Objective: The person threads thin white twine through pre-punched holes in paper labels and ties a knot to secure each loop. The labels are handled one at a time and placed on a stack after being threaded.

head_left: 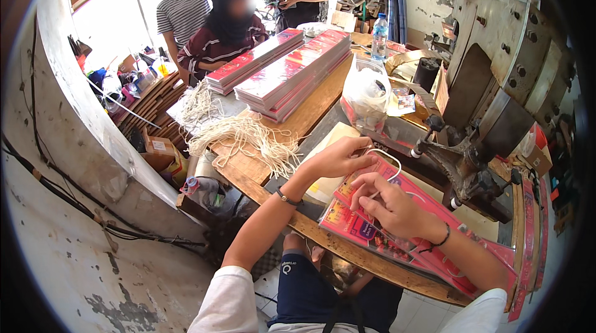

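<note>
My left hand [347, 155] is at the top edge of a red printed card [362, 228], its fingers closed on a white cord [395, 163]. The cord bends in an arc over the card. Just nearer to me, my right hand [391, 205] hovers over the same card with fingers curled together; what they hold, if anything, is hidden. More red glossy cards [459, 264] lie overlapping under my right forearm. A loose bundle of off-white cords [248, 140] spreads over the table's left part.
Tall stacks of red cards [292, 78] stand farther back. A plastic bag [366, 94] and a water bottle [379, 38] are behind my hands. A heavy metal machine [472, 153] with black knobs rises at right. Three people are across the table [323, 106].
</note>
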